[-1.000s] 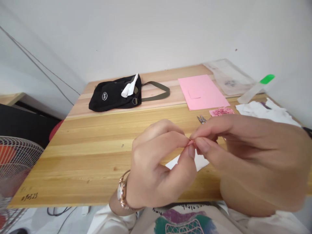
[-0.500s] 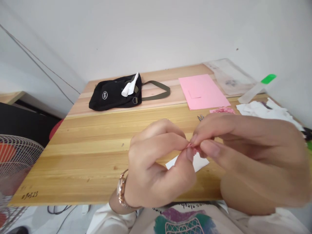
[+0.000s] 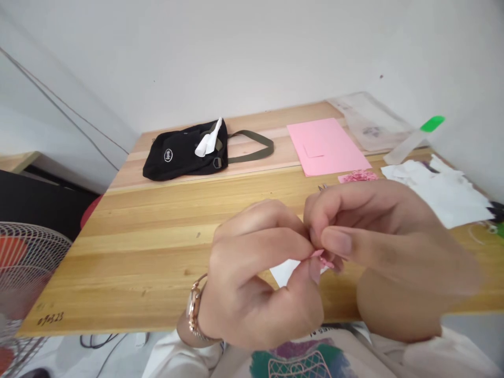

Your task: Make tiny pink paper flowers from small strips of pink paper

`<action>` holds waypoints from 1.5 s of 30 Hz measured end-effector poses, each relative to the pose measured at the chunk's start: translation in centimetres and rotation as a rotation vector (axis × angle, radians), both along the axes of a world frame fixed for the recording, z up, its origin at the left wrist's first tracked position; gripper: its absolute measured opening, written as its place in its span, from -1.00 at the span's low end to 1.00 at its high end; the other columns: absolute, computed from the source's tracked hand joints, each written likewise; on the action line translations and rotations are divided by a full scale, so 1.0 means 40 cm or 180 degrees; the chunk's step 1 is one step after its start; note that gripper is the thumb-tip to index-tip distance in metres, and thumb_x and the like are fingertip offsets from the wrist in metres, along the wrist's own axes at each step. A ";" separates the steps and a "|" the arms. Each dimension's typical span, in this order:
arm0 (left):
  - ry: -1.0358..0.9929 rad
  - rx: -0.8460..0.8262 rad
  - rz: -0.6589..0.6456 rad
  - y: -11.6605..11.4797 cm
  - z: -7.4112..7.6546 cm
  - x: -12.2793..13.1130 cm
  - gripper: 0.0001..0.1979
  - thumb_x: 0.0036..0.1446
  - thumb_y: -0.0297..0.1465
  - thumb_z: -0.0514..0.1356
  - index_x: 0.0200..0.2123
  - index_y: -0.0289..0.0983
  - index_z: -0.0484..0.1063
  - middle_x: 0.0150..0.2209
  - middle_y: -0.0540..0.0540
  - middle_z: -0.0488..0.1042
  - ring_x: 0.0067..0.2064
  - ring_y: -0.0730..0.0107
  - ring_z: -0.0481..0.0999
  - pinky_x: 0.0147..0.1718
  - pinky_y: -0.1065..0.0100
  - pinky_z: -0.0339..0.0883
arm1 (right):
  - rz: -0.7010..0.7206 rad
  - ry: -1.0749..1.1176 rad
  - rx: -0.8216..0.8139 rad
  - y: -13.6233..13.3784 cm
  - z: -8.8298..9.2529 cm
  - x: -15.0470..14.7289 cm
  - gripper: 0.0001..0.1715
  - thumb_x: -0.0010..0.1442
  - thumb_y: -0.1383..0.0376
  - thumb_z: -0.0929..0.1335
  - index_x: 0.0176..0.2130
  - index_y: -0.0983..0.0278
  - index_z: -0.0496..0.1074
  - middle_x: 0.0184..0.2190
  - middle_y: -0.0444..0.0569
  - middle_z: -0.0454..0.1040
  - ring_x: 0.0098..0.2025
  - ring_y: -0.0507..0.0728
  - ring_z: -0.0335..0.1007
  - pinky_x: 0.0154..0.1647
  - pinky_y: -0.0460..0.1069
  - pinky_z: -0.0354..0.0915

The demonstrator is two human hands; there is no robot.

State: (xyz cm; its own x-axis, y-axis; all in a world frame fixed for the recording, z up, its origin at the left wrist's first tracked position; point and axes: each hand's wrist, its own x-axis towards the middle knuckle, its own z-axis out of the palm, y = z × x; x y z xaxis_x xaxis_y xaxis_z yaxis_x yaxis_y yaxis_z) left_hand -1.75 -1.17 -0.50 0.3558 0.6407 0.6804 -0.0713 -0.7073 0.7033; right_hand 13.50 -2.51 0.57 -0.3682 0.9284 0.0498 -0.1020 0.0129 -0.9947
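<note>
Between thumb and forefinger, my left hand (image 3: 260, 283) pinches a small crumpled piece of pink paper (image 3: 326, 262). My right hand (image 3: 381, 231) is closed at the same piece, thumb and forefinger pressed together at its upper edge; its other fingers curl behind and are partly hidden. Most of the pink piece is covered by the fingers. Under the hands on the wooden table (image 3: 149, 252) lies a white sheet of paper (image 3: 282, 272), mostly hidden. Just beyond my right hand show grey metal tips (image 3: 322, 187) and a pile of pink paper shreds (image 3: 360, 176).
Pink paper sheets (image 3: 331, 147) lie at the back, beside a clear plastic sleeve (image 3: 366, 118). A green-capped translucent tube (image 3: 405, 147) and white paper scraps (image 3: 441, 189) are at right. A black bag (image 3: 181, 155) lies back left; a fan (image 3: 31, 262) stands left of the table.
Both hands have shifted slightly down. My right hand has turned and its fingers have curled in more, and more of the pink paper shows below them.
</note>
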 end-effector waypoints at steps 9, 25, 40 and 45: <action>0.0245 0.0015 0.0073 -0.001 0.006 -0.002 -0.87 -0.03 -0.54 0.09 -0.58 -0.30 0.31 -0.56 -0.04 0.32 -0.54 0.52 0.29 -0.60 0.44 0.25 | 0.0152 0.0147 -0.0161 0.000 -0.004 0.004 -0.88 0.03 0.32 0.35 -0.51 0.29 0.35 -0.63 -0.18 0.33 -0.59 -0.08 0.21 -0.65 -0.17 0.16; 0.0115 0.0080 -0.0015 0.002 0.002 0.001 -0.90 -0.11 -0.57 0.16 -0.59 -0.33 0.31 -0.56 -0.03 0.29 -0.55 0.54 0.28 -0.63 0.46 0.24 | 0.0203 -0.0042 -0.0210 0.001 0.004 0.006 -0.85 0.01 0.28 0.35 -0.53 0.30 0.35 -0.64 -0.19 0.31 -0.61 -0.08 0.22 -0.66 -0.17 0.17; -0.0053 -0.0128 0.0104 -0.006 -0.002 0.008 -0.89 -0.10 -0.61 0.12 -0.60 -0.36 0.32 -0.55 -0.03 0.31 -0.54 0.58 0.28 -0.61 0.48 0.26 | -0.0184 -0.0485 0.0222 -0.003 0.006 0.000 -0.87 0.02 0.29 0.34 -0.52 0.28 0.37 -0.65 -0.15 0.34 -0.62 -0.05 0.22 -0.69 -0.15 0.18; 0.0039 -0.0163 0.0308 -0.011 -0.008 0.005 -0.89 -0.05 -0.56 0.10 -0.56 -0.28 0.33 -0.53 -0.02 0.33 -0.54 0.54 0.28 -0.62 0.44 0.25 | -0.0277 -0.0631 0.0340 -0.006 0.007 -0.002 -0.88 0.03 0.28 0.34 -0.50 0.27 0.38 -0.64 -0.14 0.35 -0.61 -0.03 0.26 -0.67 -0.13 0.20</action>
